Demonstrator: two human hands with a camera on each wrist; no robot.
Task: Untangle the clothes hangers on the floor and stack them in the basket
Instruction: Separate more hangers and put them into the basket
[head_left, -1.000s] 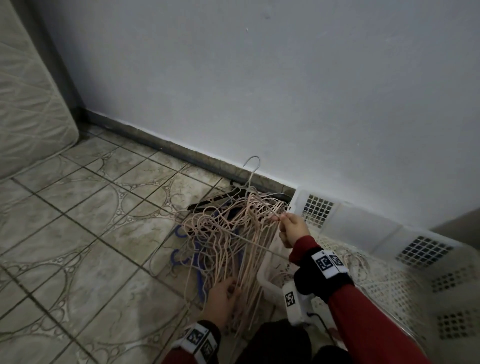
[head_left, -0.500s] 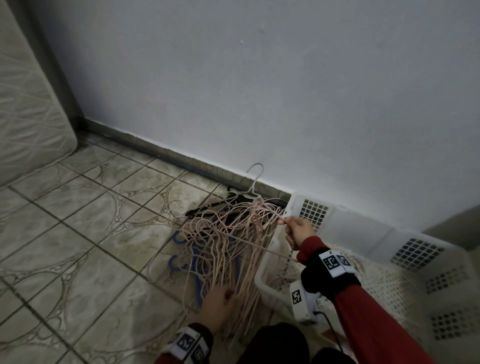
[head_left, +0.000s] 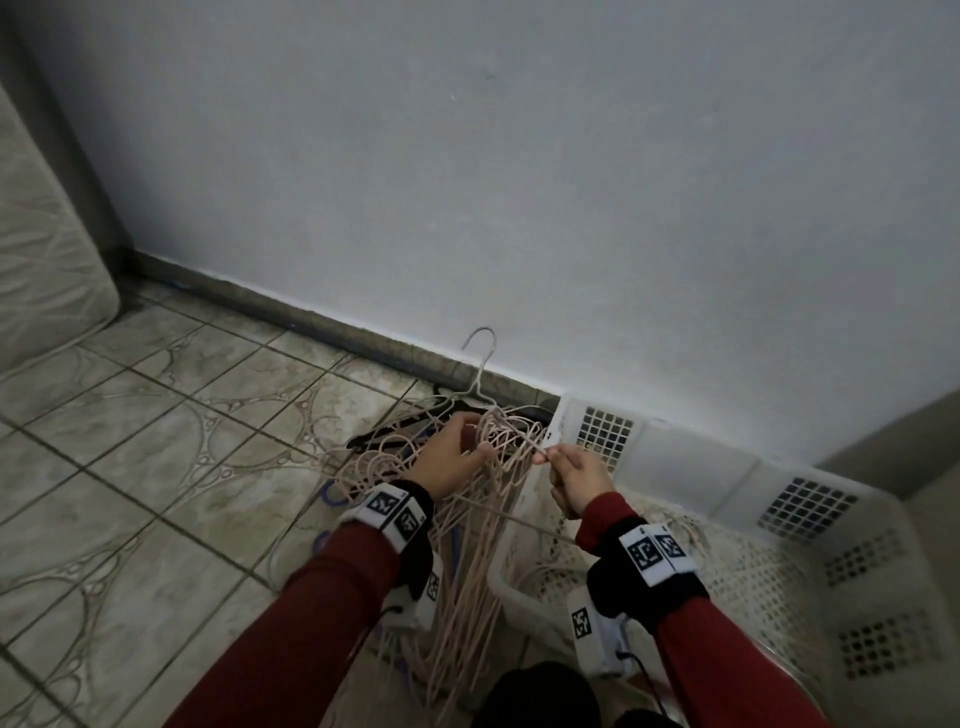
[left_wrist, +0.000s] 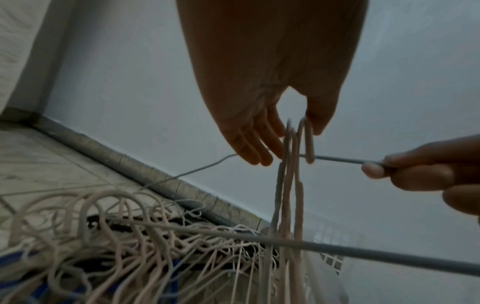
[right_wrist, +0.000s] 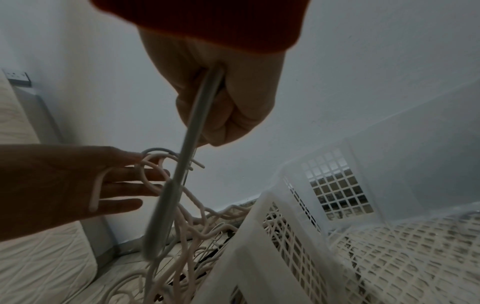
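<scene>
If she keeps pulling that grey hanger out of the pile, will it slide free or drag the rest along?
Probably snags: pink hooks loop over the grey hanger that the right hand grips. It looks thin yet stiff, staying straight. The pile seems light, so it may lift too.

Head camera looks down and forward at the floor corner — hangers, basket. Both wrist cameras sit low and close, tilted up toward the wall — sharing the same hooks.
</scene>
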